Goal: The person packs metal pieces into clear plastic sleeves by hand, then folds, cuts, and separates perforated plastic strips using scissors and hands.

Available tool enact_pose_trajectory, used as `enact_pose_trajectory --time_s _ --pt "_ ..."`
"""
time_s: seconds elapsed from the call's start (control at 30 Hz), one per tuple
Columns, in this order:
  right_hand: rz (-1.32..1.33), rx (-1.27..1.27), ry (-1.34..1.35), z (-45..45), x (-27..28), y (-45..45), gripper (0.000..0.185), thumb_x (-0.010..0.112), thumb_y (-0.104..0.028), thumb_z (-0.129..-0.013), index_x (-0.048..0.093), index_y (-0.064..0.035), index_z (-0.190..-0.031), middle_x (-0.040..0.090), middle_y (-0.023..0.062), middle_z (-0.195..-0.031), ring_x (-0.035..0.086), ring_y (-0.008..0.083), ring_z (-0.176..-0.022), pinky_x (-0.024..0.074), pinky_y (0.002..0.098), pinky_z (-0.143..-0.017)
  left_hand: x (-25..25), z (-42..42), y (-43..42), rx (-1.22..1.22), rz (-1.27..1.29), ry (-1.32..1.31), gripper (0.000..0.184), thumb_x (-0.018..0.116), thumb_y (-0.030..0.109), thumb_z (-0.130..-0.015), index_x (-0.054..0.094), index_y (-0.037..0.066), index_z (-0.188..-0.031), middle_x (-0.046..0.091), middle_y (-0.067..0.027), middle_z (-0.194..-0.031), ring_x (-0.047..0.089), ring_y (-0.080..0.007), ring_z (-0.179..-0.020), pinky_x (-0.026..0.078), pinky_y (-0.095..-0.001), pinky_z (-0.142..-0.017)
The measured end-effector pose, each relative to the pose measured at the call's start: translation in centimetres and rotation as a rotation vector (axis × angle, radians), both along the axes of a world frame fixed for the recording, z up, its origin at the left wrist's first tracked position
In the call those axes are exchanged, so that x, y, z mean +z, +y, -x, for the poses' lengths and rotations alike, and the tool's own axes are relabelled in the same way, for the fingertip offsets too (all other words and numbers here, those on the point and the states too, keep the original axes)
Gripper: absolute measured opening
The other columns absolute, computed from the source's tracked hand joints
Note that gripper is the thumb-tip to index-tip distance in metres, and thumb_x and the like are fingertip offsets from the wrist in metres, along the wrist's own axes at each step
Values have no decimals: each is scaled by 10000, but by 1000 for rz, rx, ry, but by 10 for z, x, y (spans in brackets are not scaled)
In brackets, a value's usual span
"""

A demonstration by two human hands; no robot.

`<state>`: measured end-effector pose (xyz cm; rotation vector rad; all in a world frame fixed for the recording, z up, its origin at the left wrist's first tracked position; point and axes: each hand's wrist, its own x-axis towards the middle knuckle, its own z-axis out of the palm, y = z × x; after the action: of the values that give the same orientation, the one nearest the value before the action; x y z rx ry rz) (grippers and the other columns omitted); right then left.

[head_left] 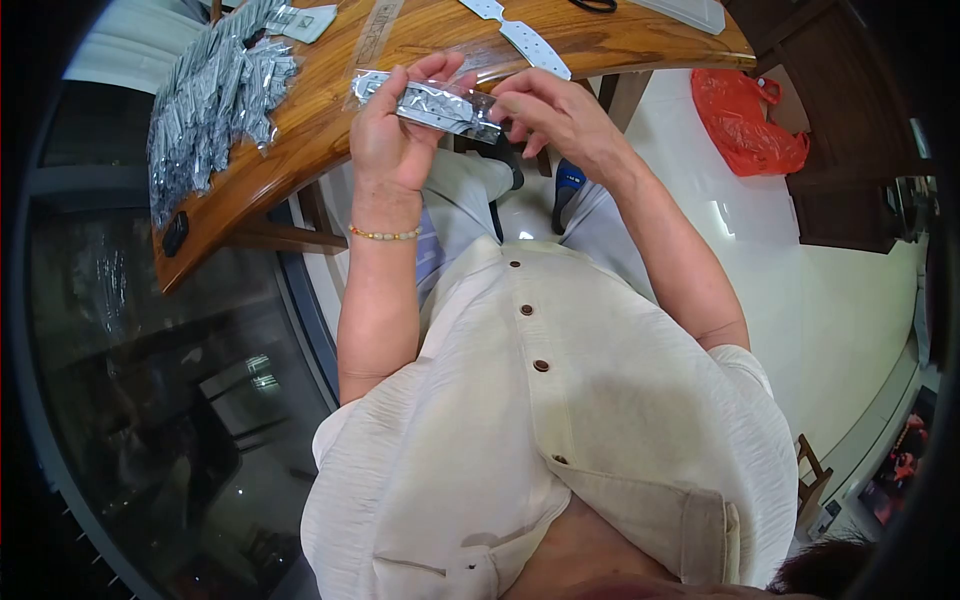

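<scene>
My left hand (388, 145), with a beaded bracelet (385, 235) at the wrist, is closed on a clear plastic packet (440, 106), thumb on top and fingers behind it. Inside the packet is a flat pale strip with small dark marks; what it is exactly I cannot make out. At the packet's right end, the curled fingers of my right hand (560, 115) pinch the plastic. Both hands hold the packet over the near edge of the wooden table (330, 105). White dotted cards (535, 48) lie on the table beyond my hands.
A large heap of clear packets (215, 110) covers the table's left end, beside a small black object (175, 235). Tape (375, 40) crosses the tabletop. A clear plastic container (685, 12) and black-handled scissors (595, 4) lie at the far side. A red plastic bag (740, 125) sits on the floor.
</scene>
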<state>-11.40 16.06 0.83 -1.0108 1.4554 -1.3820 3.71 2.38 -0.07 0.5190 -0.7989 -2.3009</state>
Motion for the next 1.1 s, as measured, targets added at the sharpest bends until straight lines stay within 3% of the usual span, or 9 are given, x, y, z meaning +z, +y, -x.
enact_pose_trajectory --time_s 0.17,0.33,0.47,0.63,0.83,0.97,1.0,1.07,1.1 --pt "-122 261 -200 -1 -10 -2 270 619 -291 -931 668 -26 -921 677 36 -774 586 59 -613 485 205 -568 0 1 1 -72 85 -7 476 418 298 -1017 467 -89 -1289 537 -257 -1312 515 -437 -1227 432 -543 -1033" --pt "-92 182 -219 -4 -16 1 212 613 -229 -935 660 -37 -859 674 35 -734 577 51 -576 452 191 -540 4 -10 4 -3 11 -43 515 461 363 -1005 478 -61 -1296 557 -242 -1294 534 -434 -1204 447 -545 -1013" --pt "-80 128 -64 -15 -11 4 216 632 -198 -875 656 8 -813 654 47 -707 552 70 -588 451 231 -542 -9 -11 -5 65 7 -16 464 434 350 -1011 525 -44 -1240 616 -214 -1209 588 -420 -1124 470 -550 -979" --pt "-45 118 -162 -27 -19 6 203 625 -203 -906 640 -16 -828 641 32 -713 534 62 -580 423 212 -532 -18 -13 -12 71 -128 28 418 402 310 -1018 553 -34 -1202 655 -193 -1120 653 -382 -984 529 -542 -869" --pt "-39 121 -246 -33 -19 -9 158 621 -182 -932 643 -39 -868 648 34 -730 536 56 -577 443 201 -534 0 -24 8 43 81 -55 379 429 274 -1014 524 -31 -1218 652 -196 -1110 671 -344 -954 555 -470 -846" --pt "-55 237 -260 -40 -15 -28 184 611 -211 -950 645 -31 -946 656 37 -779 535 56 -588 457 205 -546 10 -43 16 189 338 -311 201 485 150 -971 589 -3 -1049 675 -136 -997 680 -222 -890 580 -378 -765" --pt "-40 291 -260 -43 -11 -29 218 565 -217 -979 642 -31 -1063 666 30 -839 553 56 -611 466 199 -570 15 -54 -3 196 339 -393 170 495 123 -946 607 7 -1000 678 -87 -925 675 -171 -842 578 -334 -719" --pt "-66 329 -221 -43 -13 -29 231 562 -216 -981 634 -29 -1096 665 32 -851 553 57 -626 472 206 -580 46 -77 -42 406 514 -546 96 539 90 -913 626 51 -924 651 -29 -792 601 -100 -639 494 -263 -540" --pt "-77 344 -202 -43 -14 -28 239 561 -216 -982 630 -28 -1113 664 33 -857 553 58 -634 475 209 -585 56 -92 -73 463 570 -663 108 542 85 -899 639 44 -879 636 -23 -757 570 -97 -616 451 -271 -510"
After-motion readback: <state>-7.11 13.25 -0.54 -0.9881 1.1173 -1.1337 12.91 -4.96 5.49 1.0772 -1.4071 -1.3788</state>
